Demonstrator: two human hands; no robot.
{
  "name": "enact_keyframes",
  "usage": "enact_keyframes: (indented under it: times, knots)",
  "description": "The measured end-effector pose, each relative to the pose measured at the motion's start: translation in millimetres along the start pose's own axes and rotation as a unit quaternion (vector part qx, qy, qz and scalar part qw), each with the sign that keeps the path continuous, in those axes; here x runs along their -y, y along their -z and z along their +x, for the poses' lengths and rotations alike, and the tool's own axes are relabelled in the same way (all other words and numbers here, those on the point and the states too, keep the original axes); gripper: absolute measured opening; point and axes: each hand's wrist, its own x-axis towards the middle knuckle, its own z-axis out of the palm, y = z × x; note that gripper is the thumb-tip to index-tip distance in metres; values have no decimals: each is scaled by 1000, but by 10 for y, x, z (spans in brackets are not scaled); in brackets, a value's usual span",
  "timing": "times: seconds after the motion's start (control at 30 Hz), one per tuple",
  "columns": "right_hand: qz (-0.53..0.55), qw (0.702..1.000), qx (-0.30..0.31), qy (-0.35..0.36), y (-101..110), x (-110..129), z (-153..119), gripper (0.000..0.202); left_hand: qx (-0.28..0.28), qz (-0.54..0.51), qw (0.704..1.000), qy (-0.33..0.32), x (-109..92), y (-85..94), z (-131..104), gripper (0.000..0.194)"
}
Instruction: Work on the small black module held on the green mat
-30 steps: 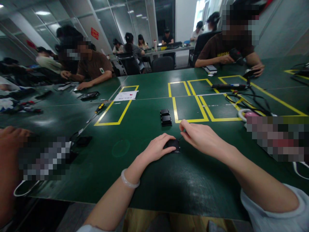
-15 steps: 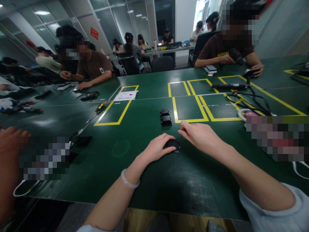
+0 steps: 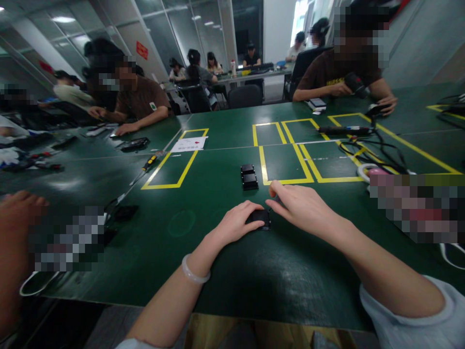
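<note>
Head cam, and it's all going on well in from the near edge of the green counter (image 3: 294, 271): the black block (image 3: 264, 219) is lying there btwn two hands. L hand (image 3: 236, 220) is doing the anchoring, its grip clamping the block from the left, thumb along the near side, fingers bending over the far side. R hand (image 3: 303, 203) is reaching in from the right; its grip is pinching a thin dark piece (image 3: 269, 210), mostly hidden, so can't tell what exactly.

Key bit: the block is lying left of & slightly nearer the wearer than the R grip, w/ the thin piece pointing at its far right corner. Touching or just short? Can't tell. L hand is the closer one, actually in contact. Long axis: L fingers are covering too much, no call.

Just beyond, two black blocks (image 3: 250, 180) are sitting in line, running away from the wearer, left of the yellow tape (image 3: 290, 182). Farther left, a yellow-handled screwdriver (image 3: 150, 163) is lying at a slant, and a co-worker's hand (image 3: 22, 208) is showing, blurred, at the L edge.
</note>
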Motion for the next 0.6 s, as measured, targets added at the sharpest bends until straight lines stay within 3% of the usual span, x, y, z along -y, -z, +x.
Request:
enact_keyframes:
  times: [0.27, 0.47, 0.6]
  knots:
    - [25, 999, -10, 20, -3, -4, -14, 11, -2, -4, 1000, -5, 8, -6, 0, 32]
    - [-8, 1000, 8, -6, -17, 6, 4, 20, -1, 1, 1000, 1, 10, -11, 0, 33]
    - [0, 1000, 5, -4, 1, 9, -2, 15, -1, -7, 1000, -1, -2, 0, -2, 33]
